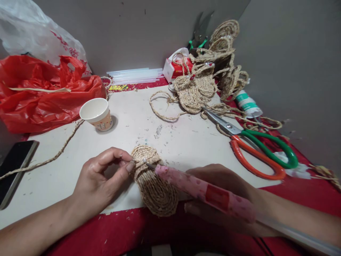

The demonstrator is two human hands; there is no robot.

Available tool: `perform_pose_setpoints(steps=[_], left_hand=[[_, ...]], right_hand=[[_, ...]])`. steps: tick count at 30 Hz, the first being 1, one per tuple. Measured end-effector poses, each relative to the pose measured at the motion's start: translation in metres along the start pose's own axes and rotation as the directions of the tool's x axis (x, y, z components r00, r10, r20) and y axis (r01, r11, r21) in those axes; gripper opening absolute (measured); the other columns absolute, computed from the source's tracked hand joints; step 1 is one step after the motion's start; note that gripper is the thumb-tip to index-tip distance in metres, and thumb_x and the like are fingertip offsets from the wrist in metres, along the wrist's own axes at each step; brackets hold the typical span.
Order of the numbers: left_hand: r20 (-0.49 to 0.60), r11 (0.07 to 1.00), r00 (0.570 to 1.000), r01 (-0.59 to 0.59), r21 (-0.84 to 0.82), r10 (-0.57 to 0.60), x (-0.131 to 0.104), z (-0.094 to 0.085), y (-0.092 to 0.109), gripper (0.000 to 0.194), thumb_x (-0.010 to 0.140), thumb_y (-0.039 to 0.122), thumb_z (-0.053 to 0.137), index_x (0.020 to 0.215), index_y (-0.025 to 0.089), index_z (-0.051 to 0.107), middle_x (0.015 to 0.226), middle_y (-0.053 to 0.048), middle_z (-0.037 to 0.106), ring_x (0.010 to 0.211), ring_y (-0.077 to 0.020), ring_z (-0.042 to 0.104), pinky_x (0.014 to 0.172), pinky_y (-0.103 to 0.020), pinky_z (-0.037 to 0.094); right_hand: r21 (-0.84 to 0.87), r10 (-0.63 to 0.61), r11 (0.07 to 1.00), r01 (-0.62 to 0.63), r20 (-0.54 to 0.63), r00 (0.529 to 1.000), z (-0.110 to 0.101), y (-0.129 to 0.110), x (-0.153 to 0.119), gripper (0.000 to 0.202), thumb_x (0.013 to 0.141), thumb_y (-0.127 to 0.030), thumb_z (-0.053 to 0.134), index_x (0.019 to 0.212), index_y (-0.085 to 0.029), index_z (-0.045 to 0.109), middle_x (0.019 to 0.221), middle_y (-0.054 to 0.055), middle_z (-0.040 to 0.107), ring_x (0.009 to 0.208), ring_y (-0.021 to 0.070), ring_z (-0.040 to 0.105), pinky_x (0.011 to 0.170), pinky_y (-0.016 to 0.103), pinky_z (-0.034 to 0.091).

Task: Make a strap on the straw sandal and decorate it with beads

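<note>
A small woven straw slipper [160, 193] lies in front of me, its coiled sole toward me and a band across its far part. My left hand [102, 174] is closed, thumb and forefinger pinching the slipper's left edge beside the band. In my right hand [226, 185] is a pink glue gun [183, 181], with a clear glue stick [295, 231] running out of its back end. The gun's metal tip points at a shiny clear spot on the band, touching it or very close. The gun hides part of my right fingers.
Large scissors [239, 131] lie open at right, near finished straw slippers [190, 94] and braided cord. A paper cup [96, 115] stands at left, by a red plastic bag [48, 99] and a phone [17, 167]. Glue sticks [134, 75] and a tissue pack [177, 67] are behind.
</note>
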State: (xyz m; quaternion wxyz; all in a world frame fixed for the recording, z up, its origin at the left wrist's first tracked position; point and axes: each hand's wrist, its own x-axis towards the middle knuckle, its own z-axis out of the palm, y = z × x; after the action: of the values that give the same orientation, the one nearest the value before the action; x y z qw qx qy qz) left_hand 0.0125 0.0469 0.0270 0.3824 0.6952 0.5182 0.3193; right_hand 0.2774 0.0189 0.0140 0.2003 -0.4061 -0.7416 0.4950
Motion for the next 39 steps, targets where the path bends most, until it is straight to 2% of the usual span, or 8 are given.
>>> perform_pose_setpoints(steps=[5, 9, 16, 26, 31, 36, 39], left_hand=[[-0.032, 0.999, 0.999, -0.039, 0.021, 0.04, -0.001, -0.001, -0.001, 0.004, 0.082, 0.022, 0.066, 0.086, 0.023, 0.063, 0.075, 0.002, 0.067, 0.063, -0.0075, 0.059, 0.06, -0.016, 0.048], [-0.054, 0.996, 0.996, -0.073, 0.057, 0.076, 0.001, 0.0, 0.001, 0.001, 0.08, 0.023, 0.067, 0.081, 0.022, 0.067, 0.071, 0.003, 0.068, 0.06, -0.0074, 0.06, 0.057, -0.016, 0.048], [-0.055, 0.982, 0.981, -0.184, 0.051, 0.187, 0.002, 0.0, 0.0, 0.008, 0.079, 0.015, 0.068, 0.081, 0.023, 0.068, 0.078, 0.002, 0.071, 0.07, -0.0084, 0.065, 0.065, -0.017, 0.051], [-0.038, 0.969, 0.969, -0.243, 0.045, 0.245, 0.001, 0.0, -0.003, 0.01, 0.08, 0.013, 0.068, 0.084, 0.022, 0.068, 0.079, 0.002, 0.072, 0.072, -0.0092, 0.066, 0.063, -0.017, 0.053], [-0.017, 0.949, 0.95, -0.309, 0.056, 0.311, 0.001, 0.0, -0.004, 0.012, 0.079, 0.01, 0.067, 0.083, 0.021, 0.067, 0.079, 0.001, 0.071, 0.073, -0.0096, 0.066, 0.068, -0.02, 0.053], [-0.025, 0.941, 0.943, -0.328, 0.085, 0.331, 0.001, 0.002, -0.004, 0.011, 0.08, 0.009, 0.067, 0.083, 0.02, 0.067, 0.078, 0.0, 0.07, 0.071, -0.0107, 0.065, 0.065, -0.022, 0.052], [-0.018, 0.933, 0.935, -0.353, 0.064, 0.355, 0.002, 0.004, -0.002, 0.013, 0.08, 0.007, 0.066, 0.086, 0.019, 0.066, 0.079, -0.001, 0.069, 0.073, -0.0116, 0.064, 0.066, -0.024, 0.052]], right_hand=[[0.09, -0.021, 0.996, 0.015, 0.066, 0.998, 0.001, 0.004, 0.001, 0.016, 0.081, -0.028, 0.055, 0.072, -0.015, 0.053, 0.061, -0.002, 0.05, 0.052, 0.0083, 0.04, 0.045, 0.019, 0.033], [0.116, -0.02, 0.993, 0.014, 0.054, 0.998, 0.001, 0.008, 0.001, 0.021, 0.079, -0.031, 0.061, 0.068, -0.017, 0.05, 0.057, -0.004, 0.045, 0.049, 0.0072, 0.035, 0.042, 0.019, 0.03], [0.129, -0.036, 0.991, 0.029, 0.049, 0.998, 0.002, 0.012, -0.002, 0.021, 0.079, -0.031, 0.061, 0.068, -0.017, 0.051, 0.057, -0.003, 0.046, 0.049, 0.0073, 0.036, 0.042, 0.02, 0.03], [0.076, -0.033, 0.997, 0.028, 0.06, 0.998, -0.001, 0.007, -0.001, 0.027, 0.082, -0.033, 0.06, 0.065, -0.016, 0.047, 0.056, -0.005, 0.041, 0.049, 0.006, 0.033, 0.042, 0.018, 0.028], [0.006, -0.021, 1.0, 0.021, 0.11, 0.994, -0.007, 0.006, -0.006, 0.02, 0.084, -0.028, 0.058, 0.07, -0.016, 0.05, 0.061, -0.003, 0.046, 0.054, 0.0073, 0.038, 0.046, 0.018, 0.033], [-0.053, -0.043, 0.997, 0.047, 0.078, 0.996, -0.008, 0.006, -0.009, 0.02, 0.086, -0.028, 0.055, 0.071, -0.016, 0.051, 0.061, -0.003, 0.048, 0.054, 0.0077, 0.039, 0.046, 0.018, 0.033], [-0.076, -0.023, 0.997, 0.02, -0.034, 0.999, -0.008, -0.001, -0.011, 0.024, 0.084, -0.03, 0.058, 0.066, -0.017, 0.048, 0.057, -0.004, 0.043, 0.051, 0.0068, 0.035, 0.044, 0.018, 0.031]])
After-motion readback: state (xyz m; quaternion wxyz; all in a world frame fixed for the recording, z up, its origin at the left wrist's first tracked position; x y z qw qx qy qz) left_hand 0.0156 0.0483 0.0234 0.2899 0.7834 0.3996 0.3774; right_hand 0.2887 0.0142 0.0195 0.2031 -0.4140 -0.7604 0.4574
